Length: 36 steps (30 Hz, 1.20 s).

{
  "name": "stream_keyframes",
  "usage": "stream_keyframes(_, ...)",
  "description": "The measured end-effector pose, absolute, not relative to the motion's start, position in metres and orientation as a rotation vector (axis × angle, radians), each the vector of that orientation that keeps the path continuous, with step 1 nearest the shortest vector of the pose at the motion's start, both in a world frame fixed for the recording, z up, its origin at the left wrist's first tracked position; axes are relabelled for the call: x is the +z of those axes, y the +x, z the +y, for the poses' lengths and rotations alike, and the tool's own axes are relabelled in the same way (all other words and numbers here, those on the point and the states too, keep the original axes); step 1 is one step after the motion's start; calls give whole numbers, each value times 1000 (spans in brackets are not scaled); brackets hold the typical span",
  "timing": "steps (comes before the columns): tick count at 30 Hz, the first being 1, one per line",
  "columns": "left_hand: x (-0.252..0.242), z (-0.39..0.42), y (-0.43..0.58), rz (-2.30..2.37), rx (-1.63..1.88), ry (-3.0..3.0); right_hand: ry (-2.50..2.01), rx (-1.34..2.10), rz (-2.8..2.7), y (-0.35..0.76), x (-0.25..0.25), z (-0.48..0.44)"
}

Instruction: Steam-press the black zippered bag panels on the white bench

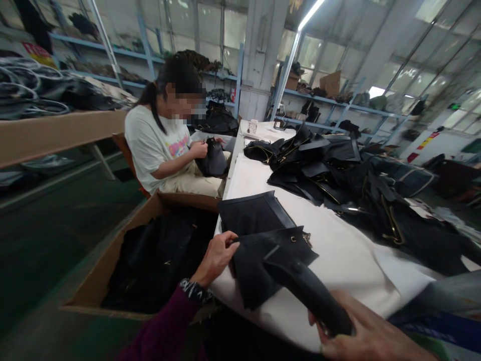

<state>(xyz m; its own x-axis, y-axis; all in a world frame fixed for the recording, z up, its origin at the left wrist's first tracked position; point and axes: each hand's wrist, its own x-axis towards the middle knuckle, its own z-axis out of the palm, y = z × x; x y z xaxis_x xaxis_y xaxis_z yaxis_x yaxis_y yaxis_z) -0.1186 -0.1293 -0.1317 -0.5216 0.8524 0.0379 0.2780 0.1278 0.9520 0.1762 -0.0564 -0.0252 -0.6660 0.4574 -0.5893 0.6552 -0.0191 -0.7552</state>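
Left hand (214, 258) pinches one edge and right hand (361, 331) grips the curled end of a black leather bag piece (274, 265) over the white-covered surface (338, 250). Left of the left hand sits a cardboard box (101, 265); ahead of the right lie zippered bags (319, 170). A slipped pinch could drop the piece boxward; a hard pull could crease it.

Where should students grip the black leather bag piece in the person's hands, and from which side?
The black leather bag piece is probably best gripped at its narrow curled end, from the near right, as the right hand does: that end is slim enough to wrap and points toward the person, clear of the table.
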Motion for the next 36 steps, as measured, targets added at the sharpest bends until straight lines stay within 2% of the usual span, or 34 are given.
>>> stream_keyframes(5, -129, -136, -112, 1607, 1422, 958, 1116, -1892, 1966, 139, -28, -67)
stream_keyframes(11, -134, -135, -110, 1167, 1524, 538, 1045, -2070, 1911, 131, -49, -63)
stream_keyframes(17, -139, -135, -108, 1088, 1532, 489, 971, -2079, 1966, 132, -60, -49)
stream_keyframes(23, -135, -138, -99, 1099, 1505, 532, 1030, -2333, 1980, 140, -50, -29)
stream_keyframes(29, -133, -131, -108, 1365, 1356, 691, 1253, -2301, 2114, 184, -49, -17)
stream_keyframes(36, -100, -138, -81, 2294, 1078, 1768, 1395, -2316, 2151, 238, -61, -26)
